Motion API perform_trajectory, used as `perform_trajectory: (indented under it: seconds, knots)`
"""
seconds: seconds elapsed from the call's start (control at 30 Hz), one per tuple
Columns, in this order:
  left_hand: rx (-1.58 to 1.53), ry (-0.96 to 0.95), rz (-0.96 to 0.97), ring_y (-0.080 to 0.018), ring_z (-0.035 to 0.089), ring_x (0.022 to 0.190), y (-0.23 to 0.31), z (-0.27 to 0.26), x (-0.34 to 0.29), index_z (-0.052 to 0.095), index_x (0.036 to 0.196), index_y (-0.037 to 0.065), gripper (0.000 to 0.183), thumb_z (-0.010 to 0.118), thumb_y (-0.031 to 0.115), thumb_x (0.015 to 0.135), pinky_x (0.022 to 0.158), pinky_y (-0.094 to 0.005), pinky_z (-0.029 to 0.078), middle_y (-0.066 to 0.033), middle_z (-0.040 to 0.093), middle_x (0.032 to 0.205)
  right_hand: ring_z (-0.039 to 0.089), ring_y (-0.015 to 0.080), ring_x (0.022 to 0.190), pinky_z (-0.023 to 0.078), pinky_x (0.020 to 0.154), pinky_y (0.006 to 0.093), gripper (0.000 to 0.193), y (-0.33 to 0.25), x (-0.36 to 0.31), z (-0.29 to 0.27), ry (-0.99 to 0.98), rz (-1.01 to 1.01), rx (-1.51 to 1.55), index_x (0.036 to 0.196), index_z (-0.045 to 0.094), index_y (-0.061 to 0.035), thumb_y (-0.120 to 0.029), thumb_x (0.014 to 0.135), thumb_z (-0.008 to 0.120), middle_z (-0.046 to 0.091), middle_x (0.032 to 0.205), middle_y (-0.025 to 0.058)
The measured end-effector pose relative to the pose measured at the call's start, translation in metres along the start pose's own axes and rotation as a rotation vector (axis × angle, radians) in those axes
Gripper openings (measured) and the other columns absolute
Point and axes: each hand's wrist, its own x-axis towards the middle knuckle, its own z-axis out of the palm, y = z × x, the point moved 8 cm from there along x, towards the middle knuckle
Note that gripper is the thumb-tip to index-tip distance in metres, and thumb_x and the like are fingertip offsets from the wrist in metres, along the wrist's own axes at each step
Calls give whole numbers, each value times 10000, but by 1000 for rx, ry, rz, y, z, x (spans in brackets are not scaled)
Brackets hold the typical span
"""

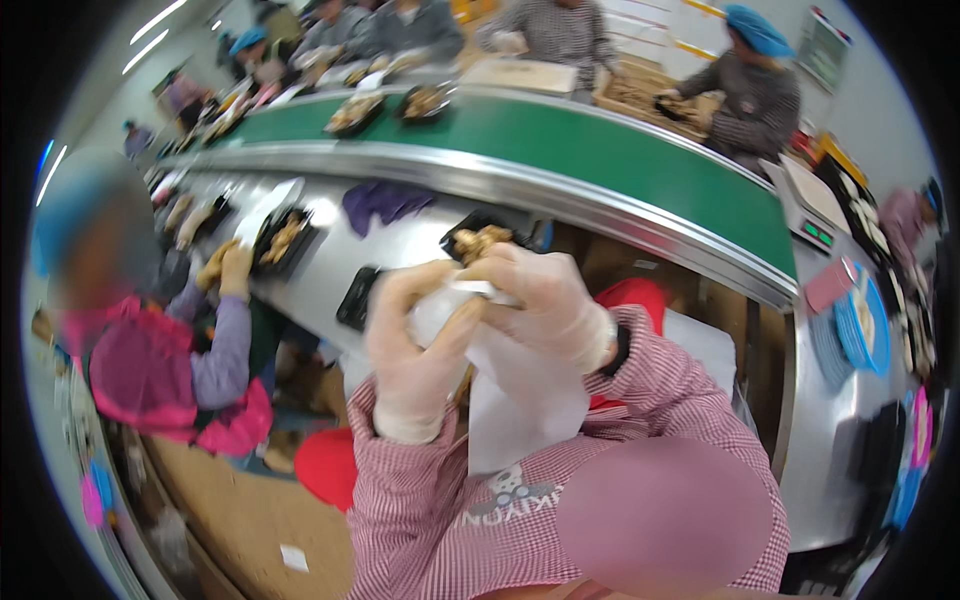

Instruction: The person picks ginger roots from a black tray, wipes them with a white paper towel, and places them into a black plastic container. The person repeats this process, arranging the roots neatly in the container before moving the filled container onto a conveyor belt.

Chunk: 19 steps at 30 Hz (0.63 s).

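Note:
In front of my chest a thin white sheet (520, 400) hangs down from between my two gloved hands. Its upper part is bunched and a little blurred, so I cannot make out whether it is paper or film. My left hand (418, 345) is closed, its curled thumb and fingertips at the sheet's upper left. Pinching the top edge, my right hand (545, 305) is closed as well. Just beyond my fingers a black tray (455, 238) with golden-brown food pieces (482, 242) stands on the metal table, partly hidden. Left of my left hand sits a small black container (357, 300).
A purple cloth (385, 204) lies on the metal table (325, 250). Past it runs a green conveyor belt (560, 140) carrying filled black trays (425, 102). A co-worker (180, 360) works at my left by another tray (283, 243). At right are a scale (805, 215) and blue basket (868, 335).

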Motion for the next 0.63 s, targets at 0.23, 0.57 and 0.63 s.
perform_trajectory:
  seconds: [0.23, 0.57, 0.63]
  knots:
    - [-710, -257, -557, -213, 574, 1200, -90, 45, -42, 384, 1466, 28, 880, 878, 209, 761, 998, -352, 497, -128, 507, 1383, 636, 337, 925, 507, 819, 394, 249, -12, 37, 36, -55, 73, 373, 977, 645, -9, -167, 786, 666, 592, 1135, 177]
    - [8, -103, -350, -257, 612, 1202, -168, 38, -65, 458, 1440, 18, 728, 792, 339, 878, 1025, -359, 491, -169, 585, 1360, 551, 25, 752, 471, 664, 231, 48, 41, 60, 85, 89, 413, 1060, 883, 646, -34, -73, 865, 624, 614, 808, -48]
    - [202, -45, -245, -291, 610, 1216, -180, 29, -72, 452, 1445, 13, 716, 773, 341, 895, 1032, -381, 490, -187, 577, 1382, 573, 67, 738, 510, 669, 291, 80, 40, 72, 78, 247, 407, 1156, 891, 674, -18, -85, 871, 635, 652, 798, 5]
